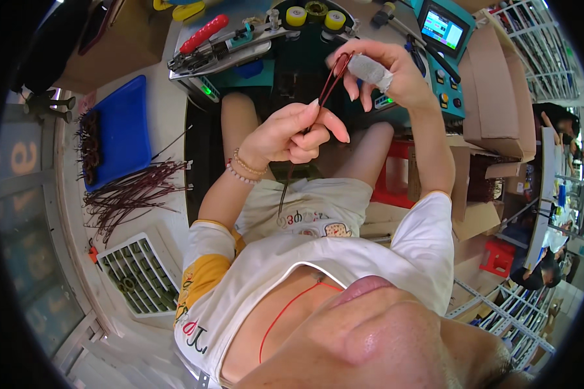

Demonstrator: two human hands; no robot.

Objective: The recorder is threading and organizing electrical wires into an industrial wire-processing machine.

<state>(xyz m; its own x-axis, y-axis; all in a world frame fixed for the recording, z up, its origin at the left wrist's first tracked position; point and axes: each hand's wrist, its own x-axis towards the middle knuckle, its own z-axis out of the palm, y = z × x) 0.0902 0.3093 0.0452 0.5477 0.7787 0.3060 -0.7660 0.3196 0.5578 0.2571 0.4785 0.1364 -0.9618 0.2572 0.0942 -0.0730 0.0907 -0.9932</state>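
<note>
My left hand (pixel 296 134) pinches a thin dark red cable (pixel 329 84) near its middle, fingers closed around it. My right hand (pixel 381 72) holds the cable's upper end, where it folds into a narrow loop. A grey sleeve covers one right finger. The cable's loose tail hangs down over my lap toward my white shirt. Both hands are raised in front of a teal machine (pixel 305 58).
A bundle of dark red cables (pixel 133 192) lies on the white bench at my left, beside a blue tray (pixel 120 129). A white slotted basket (pixel 139 273) sits nearer. A red-handled tool (pixel 203 34), yellow tape rolls (pixel 296 15), a control screen (pixel 442 29) and cardboard boxes (pixel 496 84) surround the machine.
</note>
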